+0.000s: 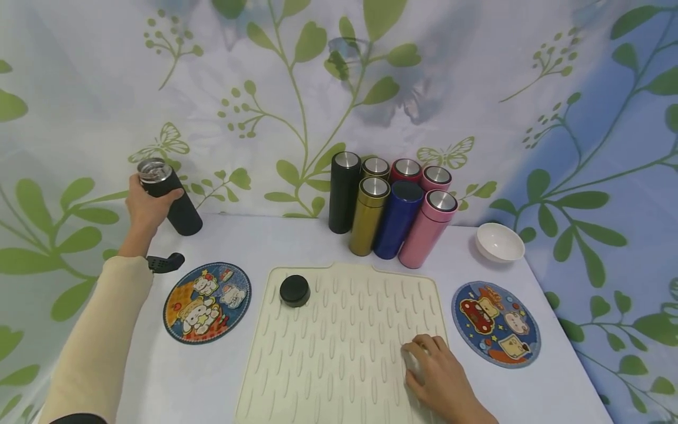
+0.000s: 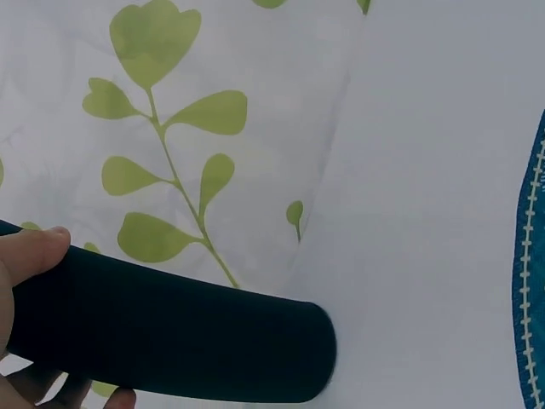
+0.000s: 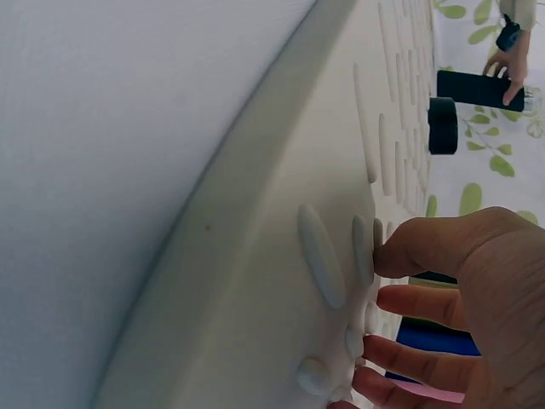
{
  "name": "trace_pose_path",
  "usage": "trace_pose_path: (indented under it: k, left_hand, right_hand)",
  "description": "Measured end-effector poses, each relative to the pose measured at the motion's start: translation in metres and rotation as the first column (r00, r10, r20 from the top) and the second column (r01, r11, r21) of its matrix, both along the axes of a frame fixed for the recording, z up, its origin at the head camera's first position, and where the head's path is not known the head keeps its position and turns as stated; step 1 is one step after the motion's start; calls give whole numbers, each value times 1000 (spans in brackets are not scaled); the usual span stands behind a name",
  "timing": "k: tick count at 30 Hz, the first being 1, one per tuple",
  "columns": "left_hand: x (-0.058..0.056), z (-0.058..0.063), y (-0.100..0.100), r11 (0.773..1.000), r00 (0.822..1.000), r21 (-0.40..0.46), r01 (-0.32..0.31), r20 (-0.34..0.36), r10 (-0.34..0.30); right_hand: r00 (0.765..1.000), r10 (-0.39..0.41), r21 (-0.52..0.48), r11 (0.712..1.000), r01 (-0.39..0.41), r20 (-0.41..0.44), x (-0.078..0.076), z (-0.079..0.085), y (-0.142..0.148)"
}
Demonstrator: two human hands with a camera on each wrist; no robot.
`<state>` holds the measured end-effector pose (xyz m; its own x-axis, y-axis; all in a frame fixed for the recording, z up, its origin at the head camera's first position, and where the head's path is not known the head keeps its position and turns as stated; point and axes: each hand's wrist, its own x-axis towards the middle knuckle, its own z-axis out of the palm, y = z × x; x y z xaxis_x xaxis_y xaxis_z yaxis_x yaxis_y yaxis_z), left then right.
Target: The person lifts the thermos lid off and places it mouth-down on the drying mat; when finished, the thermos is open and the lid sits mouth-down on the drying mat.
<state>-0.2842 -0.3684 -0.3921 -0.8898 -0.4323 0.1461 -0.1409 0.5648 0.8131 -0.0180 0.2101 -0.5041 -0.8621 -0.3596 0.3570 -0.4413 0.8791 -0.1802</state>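
Observation:
My left hand [image 1: 147, 206] grips a black insulated bottle [image 1: 182, 209] near its top at the back left. The bottle leans, with its uncapped metal mouth turned up and left. In the left wrist view its smooth base [image 2: 298, 349] points right, with the thumb above and fingers below. A round black lid [image 1: 295, 290] sits on the cream ribbed mat [image 1: 339, 330]. At the mat's right side my right hand [image 1: 442, 377] rests with bent fingers. The right wrist view shows its fingertips [image 3: 383, 354] touching the mat, no separate item between them.
Several bottles [image 1: 389, 218] stand grouped at the back: black, gold, red, pink and blue. To their right is a white bowl [image 1: 499, 242]. Round cartoon placemats lie left [image 1: 208, 303] and right [image 1: 496, 324] of the mat. A leafy patterned cloth [image 1: 254, 118] hangs behind.

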Motion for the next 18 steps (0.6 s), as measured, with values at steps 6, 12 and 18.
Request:
trace_pose_path:
  k: [6, 12, 18]
  left_hand:
    - [3, -2, -1, 1000, 999, 12, 14, 44, -15]
    - [12, -3, -1, 1000, 998, 19, 19, 64, -21]
    - [18, 16, 6, 1000, 998, 1, -25, -56, 25]
  right_hand:
    - [1000, -7, -4, 1000, 7, 12, 1, 0, -1]
    - [999, -5, -4, 1000, 5, 35, 3, 1, -1]
    - [1000, -2, 0, 1000, 2, 13, 0, 0, 0]
